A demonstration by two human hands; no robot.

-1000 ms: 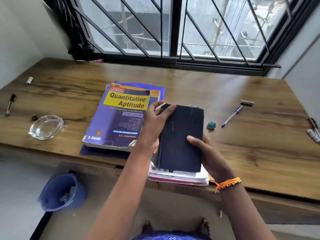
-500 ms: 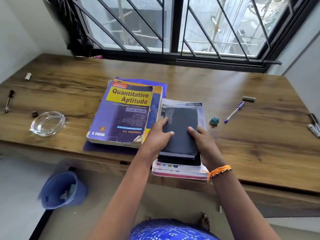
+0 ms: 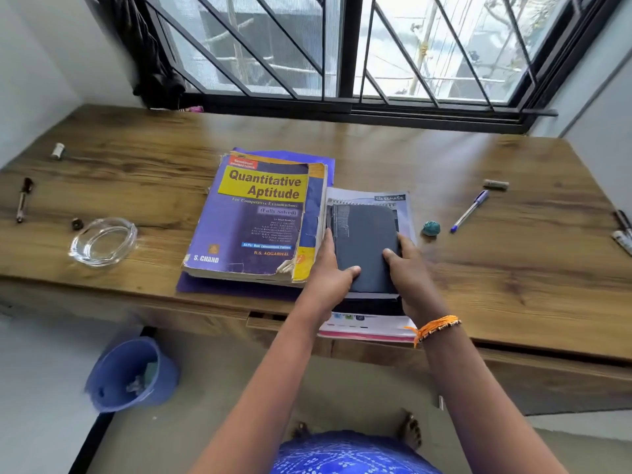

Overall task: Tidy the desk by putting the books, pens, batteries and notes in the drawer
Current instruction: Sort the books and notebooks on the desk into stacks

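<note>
A small dark notebook point(image 3: 367, 244) lies flat on top of a stack of notebooks point(image 3: 369, 328) at the desk's front edge. My left hand point(image 3: 330, 268) grips its left side and my right hand point(image 3: 408, 265) grips its right side. Left of the stack lies a thick purple "Quantitative Aptitude" book point(image 3: 254, 217) on a purple folder point(image 3: 236, 290). A blue pen point(image 3: 470, 210) and a battery point(image 3: 496, 184) lie to the right. A marker point(image 3: 23, 199) and another battery point(image 3: 57, 151) lie at the far left. Pens point(image 3: 623, 230) sit at the right edge.
A glass ashtray point(image 3: 102, 241) and a small dark cap point(image 3: 77, 223) sit at the left on the wooden desk point(image 3: 513, 275). A teal crumpled ball point(image 3: 431, 228) lies right of the stack. A drawer edge point(image 3: 263, 319) shows under the desk front. A blue bin point(image 3: 126, 374) stands on the floor.
The dark notebook was held tilted up above the stack; both hands have lowered it flat onto the stack and slid it slightly away from me.
</note>
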